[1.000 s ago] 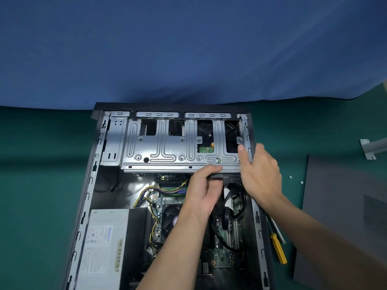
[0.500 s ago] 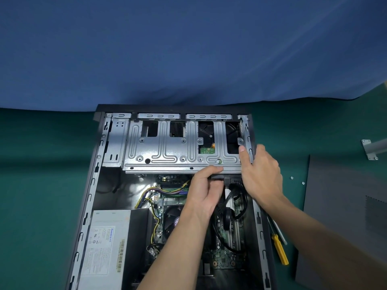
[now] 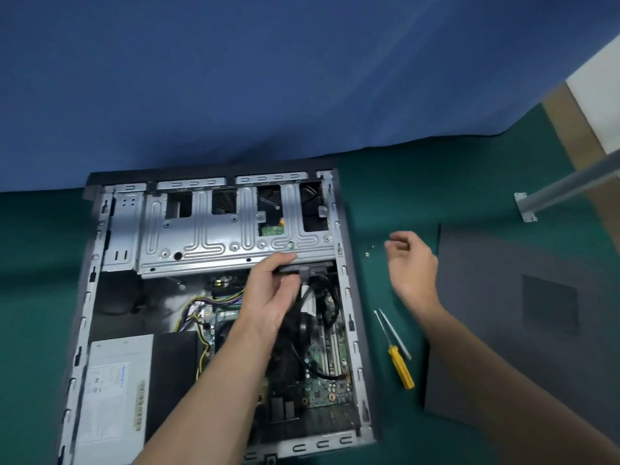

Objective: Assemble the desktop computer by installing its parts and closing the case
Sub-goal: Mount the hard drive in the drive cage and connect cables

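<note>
The open computer case [image 3: 352, 330] lies on its side on the green mat. A silver drive cage [image 3: 208, 243] spans its far end. My left hand [image 3: 268, 290] reaches inside and grips the near edge of a black hard drive [image 3: 292, 268] under the cage, beside its black cable plugs [image 3: 313, 271]. My right hand [image 3: 411, 263] hovers outside the case to the right, fingers loosely curled, over small loose screws [image 3: 368, 253] on the mat. The motherboard [image 3: 322, 387] and the power supply [image 3: 114, 391] sit lower in the case.
A yellow-handled screwdriver [image 3: 399, 364] and a thin metal tool [image 3: 396, 333] lie right of the case. The dark side panel [image 3: 536, 330] lies flat at the far right. A metal bracket leg [image 3: 526, 206] stands beyond it. A blue cloth hangs behind.
My right hand has left the right end of the drive cage and moved right, out over the screws on the mat. The left hand stays at the drive. The view shifted right.
</note>
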`<state>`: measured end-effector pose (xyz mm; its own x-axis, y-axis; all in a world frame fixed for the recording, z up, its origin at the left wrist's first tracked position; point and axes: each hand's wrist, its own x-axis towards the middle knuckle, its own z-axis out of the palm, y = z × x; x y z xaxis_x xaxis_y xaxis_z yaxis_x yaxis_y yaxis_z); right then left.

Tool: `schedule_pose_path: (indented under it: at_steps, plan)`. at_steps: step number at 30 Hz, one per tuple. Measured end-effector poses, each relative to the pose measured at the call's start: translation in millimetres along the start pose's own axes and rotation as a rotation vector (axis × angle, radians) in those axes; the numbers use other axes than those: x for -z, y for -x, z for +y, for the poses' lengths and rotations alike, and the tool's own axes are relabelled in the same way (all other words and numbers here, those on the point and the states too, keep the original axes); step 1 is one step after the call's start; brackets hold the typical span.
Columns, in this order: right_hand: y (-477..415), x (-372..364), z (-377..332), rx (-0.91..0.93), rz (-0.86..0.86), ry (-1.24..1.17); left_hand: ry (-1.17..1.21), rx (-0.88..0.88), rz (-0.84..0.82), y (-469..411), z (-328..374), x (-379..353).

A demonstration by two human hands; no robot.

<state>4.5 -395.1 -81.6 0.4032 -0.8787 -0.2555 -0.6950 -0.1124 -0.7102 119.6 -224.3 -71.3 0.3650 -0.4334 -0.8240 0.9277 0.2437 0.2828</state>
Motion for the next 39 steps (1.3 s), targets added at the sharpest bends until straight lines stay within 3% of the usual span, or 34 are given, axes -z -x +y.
schedule_pose_path:
  at_steps: [6, 23, 28, 31, 39]
  plan:
    - [-28.9, 23.3, 67.2, 0.038, -0.063, 0.328, -0.054, -0.057, 0.050, 0.3, -0.2, -1.3]
    - [-67.6, 7.4, 77.9, -0.042, -0.072, 0.498, -0.041, -0.063, 0.091, -4.7, 1.4, 2.6]
    - [-61.7, 8.4, 64.8, -0.031, -0.043, 0.340, -0.017, -0.046, 0.043, -5.1, 1.6, 0.4]
    - [-54.7, 11.8, 38.7, -0.022, -0.034, 0.069, 0.047, -0.026, -0.050, -3.8, 2.4, -0.1]
    - [-29.0, 6.8, -58.7, 0.119, -0.260, -0.421, 0.055, 0.012, -0.074, 0.3, 3.2, -1.7]
